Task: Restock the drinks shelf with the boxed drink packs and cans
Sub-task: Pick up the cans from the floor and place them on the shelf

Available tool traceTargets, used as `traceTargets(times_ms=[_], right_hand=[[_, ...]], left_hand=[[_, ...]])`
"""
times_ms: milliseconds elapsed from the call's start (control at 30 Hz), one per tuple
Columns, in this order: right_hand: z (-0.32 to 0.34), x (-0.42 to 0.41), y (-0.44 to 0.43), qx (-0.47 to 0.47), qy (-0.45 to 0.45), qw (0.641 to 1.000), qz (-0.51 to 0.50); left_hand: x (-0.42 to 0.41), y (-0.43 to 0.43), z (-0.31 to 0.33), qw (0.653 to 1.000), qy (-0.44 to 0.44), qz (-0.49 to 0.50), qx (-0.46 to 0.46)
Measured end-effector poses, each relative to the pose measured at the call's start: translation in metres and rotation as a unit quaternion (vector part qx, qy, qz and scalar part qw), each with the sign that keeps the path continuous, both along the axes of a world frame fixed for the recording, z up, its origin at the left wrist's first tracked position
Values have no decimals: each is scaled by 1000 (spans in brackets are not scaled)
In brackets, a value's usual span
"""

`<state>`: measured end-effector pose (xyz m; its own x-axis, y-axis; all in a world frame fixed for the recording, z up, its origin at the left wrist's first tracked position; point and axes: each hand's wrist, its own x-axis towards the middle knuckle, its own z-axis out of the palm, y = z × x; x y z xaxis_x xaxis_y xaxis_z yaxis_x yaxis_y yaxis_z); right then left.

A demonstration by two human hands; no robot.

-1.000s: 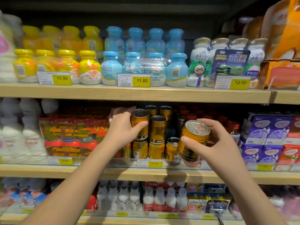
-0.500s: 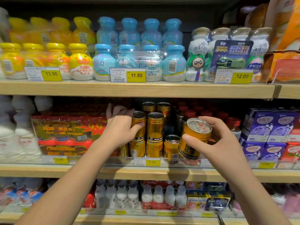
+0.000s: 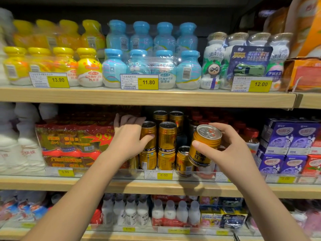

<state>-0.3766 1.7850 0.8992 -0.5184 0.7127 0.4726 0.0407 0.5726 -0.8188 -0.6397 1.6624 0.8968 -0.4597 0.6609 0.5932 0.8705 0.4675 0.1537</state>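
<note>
The right hand (image 3: pixel 231 150) grips one gold can (image 3: pixel 205 145), thumb in front and fingers behind. The can is tilted with its top toward the camera, at centre right of the frame, just in front of the middle shelf (image 3: pixel 52 184). At centre, the left hand (image 3: pixel 128 138) wraps an upper can (image 3: pixel 148 136) of the stack (image 3: pixel 167 138), thumb on its face and fingers behind it. The two hands are apart. The stack shows seven cans on the shelf: four in the upper tier, two in front and two behind, and three below. A gold shape behind the left wrist may be an eighth; I cannot tell. Left of the stack lies one red pack (image 3: pixel 74 141); at far right stand at least four purple cartons (image 3: pixel 278 134). The top shelf (image 3: pixel 156 98) carries eight yellow bottles (image 3: pixel 88 68), eight blue bottles (image 3: pixel 113 68), four white bottles (image 3: pixel 212 61) and three price tags (image 3: pixel 147 82).
</note>
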Motion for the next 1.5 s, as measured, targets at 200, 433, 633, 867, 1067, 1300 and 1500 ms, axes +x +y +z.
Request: traceTargets(times_ms=[200,433,633,867,1067,1300,1500], right_hand=[[6,-22,14,18,-23,1000,-11],[5,-52,28,23,-51,998,-25],[-5,-74,31,31,-93,994,-40],[-11,-94,36,35,-140,988,-46],[-13,-99,35,40,-158,984,-71],[-9,-98,19,55,-158,982,-87],[-6,-97,8,74,-177,974,-124]], left_hand=[[27,-17,14,998,-18,6,57],[49,-41,24,980,-53,-111,157],[67,-61,29,972,-97,-132,168],[76,-75,27,970,-101,-136,174],[74,-84,25,969,-116,-138,171],[70,-90,19,969,-122,-138,165],[63,-96,15,966,-128,-146,169]])
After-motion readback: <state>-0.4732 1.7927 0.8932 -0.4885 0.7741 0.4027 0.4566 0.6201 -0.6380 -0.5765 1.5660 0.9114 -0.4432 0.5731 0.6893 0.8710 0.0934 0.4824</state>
